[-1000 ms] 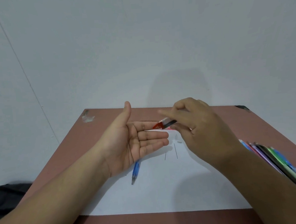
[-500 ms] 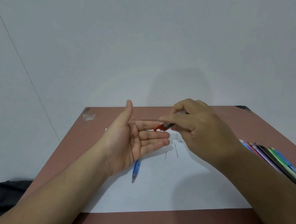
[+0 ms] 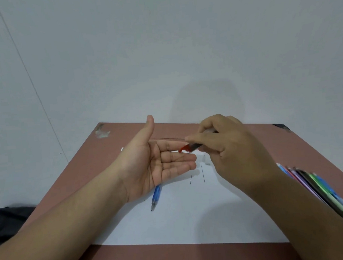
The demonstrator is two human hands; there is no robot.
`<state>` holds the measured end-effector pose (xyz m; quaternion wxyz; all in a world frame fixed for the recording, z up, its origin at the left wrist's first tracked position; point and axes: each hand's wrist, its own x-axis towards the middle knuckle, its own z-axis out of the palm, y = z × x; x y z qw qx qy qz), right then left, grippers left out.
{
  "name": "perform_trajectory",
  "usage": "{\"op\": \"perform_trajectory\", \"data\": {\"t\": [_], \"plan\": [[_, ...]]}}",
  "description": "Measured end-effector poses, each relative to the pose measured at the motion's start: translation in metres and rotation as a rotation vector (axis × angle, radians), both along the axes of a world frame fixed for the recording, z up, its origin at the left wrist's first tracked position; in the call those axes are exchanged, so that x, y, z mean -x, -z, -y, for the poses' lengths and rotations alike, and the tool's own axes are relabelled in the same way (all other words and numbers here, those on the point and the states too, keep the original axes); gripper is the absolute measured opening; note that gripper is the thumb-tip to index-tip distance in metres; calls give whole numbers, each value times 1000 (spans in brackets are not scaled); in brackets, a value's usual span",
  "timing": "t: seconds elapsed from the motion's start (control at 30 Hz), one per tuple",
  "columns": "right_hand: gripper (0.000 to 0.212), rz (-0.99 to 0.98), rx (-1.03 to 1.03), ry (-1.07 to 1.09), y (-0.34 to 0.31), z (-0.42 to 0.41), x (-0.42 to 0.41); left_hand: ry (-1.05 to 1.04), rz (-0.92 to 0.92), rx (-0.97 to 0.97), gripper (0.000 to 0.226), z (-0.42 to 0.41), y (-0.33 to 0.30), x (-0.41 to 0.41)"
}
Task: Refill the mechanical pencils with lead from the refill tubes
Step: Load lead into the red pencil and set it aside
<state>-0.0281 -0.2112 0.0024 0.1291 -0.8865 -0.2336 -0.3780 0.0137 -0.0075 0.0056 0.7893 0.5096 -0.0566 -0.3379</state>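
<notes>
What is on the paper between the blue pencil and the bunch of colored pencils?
In the head view, two thin loose leads lie on the white paper between the blue pencil and the colored pencils. The right hand hovers above that stretch.

Right hand tips refill tube over open left palm.

Left hand flat, palm up; right hand pinching.
</notes>
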Motion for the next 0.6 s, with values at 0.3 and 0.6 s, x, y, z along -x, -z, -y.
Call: {"op": "perform_trajectory", "data": {"t": [0.3,0.6], "plan": [[58,1,-42,-1,3,4,-4,-7,-4,15,98,0,1,-1],[37,-228,-261,47,1,0,0,-25,79,2,92,-1,2,-4]]}}
